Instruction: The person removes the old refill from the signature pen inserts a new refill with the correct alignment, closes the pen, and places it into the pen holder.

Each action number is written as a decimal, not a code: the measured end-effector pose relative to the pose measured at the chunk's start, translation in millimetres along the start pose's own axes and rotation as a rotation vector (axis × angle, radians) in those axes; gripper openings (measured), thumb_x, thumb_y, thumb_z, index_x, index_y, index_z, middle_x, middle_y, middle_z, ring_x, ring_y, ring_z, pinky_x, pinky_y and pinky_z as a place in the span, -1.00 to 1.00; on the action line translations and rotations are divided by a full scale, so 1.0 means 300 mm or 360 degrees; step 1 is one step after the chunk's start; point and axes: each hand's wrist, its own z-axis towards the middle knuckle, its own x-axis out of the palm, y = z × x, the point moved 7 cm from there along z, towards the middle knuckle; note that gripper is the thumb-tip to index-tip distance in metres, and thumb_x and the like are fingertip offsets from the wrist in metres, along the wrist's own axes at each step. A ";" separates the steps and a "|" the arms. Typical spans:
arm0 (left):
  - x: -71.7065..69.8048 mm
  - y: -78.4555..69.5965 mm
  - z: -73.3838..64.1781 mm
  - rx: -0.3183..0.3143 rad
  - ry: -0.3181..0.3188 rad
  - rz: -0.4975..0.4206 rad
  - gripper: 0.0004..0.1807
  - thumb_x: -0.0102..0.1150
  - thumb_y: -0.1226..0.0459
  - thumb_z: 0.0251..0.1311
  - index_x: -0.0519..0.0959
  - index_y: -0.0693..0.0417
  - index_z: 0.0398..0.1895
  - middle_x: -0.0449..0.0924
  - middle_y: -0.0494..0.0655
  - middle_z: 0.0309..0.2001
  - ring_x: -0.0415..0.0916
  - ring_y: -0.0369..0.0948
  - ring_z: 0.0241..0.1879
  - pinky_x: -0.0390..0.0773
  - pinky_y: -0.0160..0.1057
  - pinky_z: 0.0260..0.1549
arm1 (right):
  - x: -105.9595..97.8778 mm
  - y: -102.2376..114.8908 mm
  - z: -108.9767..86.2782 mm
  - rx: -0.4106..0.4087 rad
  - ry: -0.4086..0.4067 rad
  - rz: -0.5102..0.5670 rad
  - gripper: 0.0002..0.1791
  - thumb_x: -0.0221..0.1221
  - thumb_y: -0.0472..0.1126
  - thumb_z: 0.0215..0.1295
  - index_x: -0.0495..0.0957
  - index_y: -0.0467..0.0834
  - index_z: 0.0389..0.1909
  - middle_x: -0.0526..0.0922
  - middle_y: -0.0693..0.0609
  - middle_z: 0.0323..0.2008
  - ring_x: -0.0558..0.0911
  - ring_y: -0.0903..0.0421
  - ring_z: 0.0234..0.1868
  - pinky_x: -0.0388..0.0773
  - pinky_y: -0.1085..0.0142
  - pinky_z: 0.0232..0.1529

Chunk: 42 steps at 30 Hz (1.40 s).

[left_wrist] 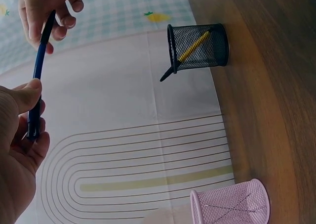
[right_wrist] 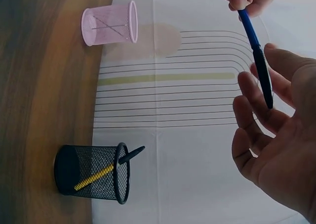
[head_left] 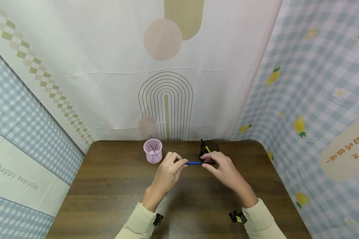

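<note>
My left hand (head_left: pixel 168 168) pinches a pen (head_left: pixel 193 163) by its blue end between thumb and fingers, holding it level above the table. Around the black end of the same pen lies my right hand (head_left: pixel 222 167), its fingers loosely bent. In the right wrist view the pen's black tip (right_wrist: pixel 267 88) passes in front of these fingers, with the thumb tip close beside the barrel. Behind the right hand stands a black mesh pen holder (left_wrist: pixel 200 58), with a yellow and black pen (left_wrist: pixel 193 46) leaning in it. The hand partly covers this holder in the head view.
A pink mesh pen holder (head_left: pixel 153 156) stands upright at the back of the brown wooden table (head_left: pixel 113 186), left of the black one. Two thin dark lines cross inside it. Patterned cloth (head_left: pixel 113 99) hangs behind the table and along both sides.
</note>
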 end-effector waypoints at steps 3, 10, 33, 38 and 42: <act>0.000 -0.001 0.001 0.0004 0.0002 0.0002 -0.87 0.45 0.37 0.18 0.76 0.11 -0.21 0.55 -0.10 -0.29 0.48 -0.16 -0.23 0.56 -0.32 -0.26 | 0.002 -0.006 0.002 -0.0006 0.0023 0.0013 -0.74 0.33 -0.15 0.38 0.71 0.00 0.05 0.71 0.10 -0.11 0.62 0.21 -0.14 0.68 0.20 -0.17; -0.001 -0.005 0.003 0.0021 -0.0001 0.0016 -0.88 0.44 0.36 0.18 0.76 0.11 -0.21 0.56 -0.09 -0.29 0.48 -0.16 -0.23 0.57 -0.33 -0.26 | 0.007 -0.010 0.011 -0.0008 0.0074 -0.0044 -0.80 0.26 -0.13 0.44 0.75 0.02 0.01 0.74 0.22 -0.16 0.57 0.25 -0.20 0.54 0.30 -0.22; -0.001 -0.009 0.002 0.0006 -0.0010 0.0012 -0.89 0.44 0.35 0.19 0.76 0.11 -0.21 0.54 -0.10 -0.30 0.48 -0.17 -0.23 0.56 -0.33 -0.27 | -0.007 0.045 0.006 -0.0146 -0.0070 -0.0149 -0.73 0.46 -0.34 0.16 0.65 0.00 -0.19 0.64 0.18 -0.20 0.52 0.21 -0.17 0.54 0.28 -0.25; -0.004 -0.009 0.001 0.0000 -0.0012 0.0013 -0.88 0.44 0.35 0.19 0.76 0.11 -0.21 0.54 -0.10 -0.30 0.49 -0.17 -0.23 0.57 -0.33 -0.26 | -0.004 0.048 0.006 -0.0163 -0.0082 -0.0196 -0.72 0.48 -0.33 0.14 0.65 -0.01 -0.20 0.65 0.17 -0.21 0.52 0.20 -0.18 0.57 0.26 -0.23; -0.001 -0.009 -0.002 -0.0002 -0.0007 0.0006 -0.88 0.44 0.35 0.19 0.76 0.11 -0.21 0.54 -0.10 -0.30 0.49 -0.17 -0.23 0.57 -0.33 -0.27 | -0.005 0.057 0.007 -0.0189 -0.0075 -0.0253 -0.71 0.50 -0.32 0.12 0.63 -0.03 -0.20 0.66 0.16 -0.22 0.54 0.19 -0.18 0.59 0.25 -0.19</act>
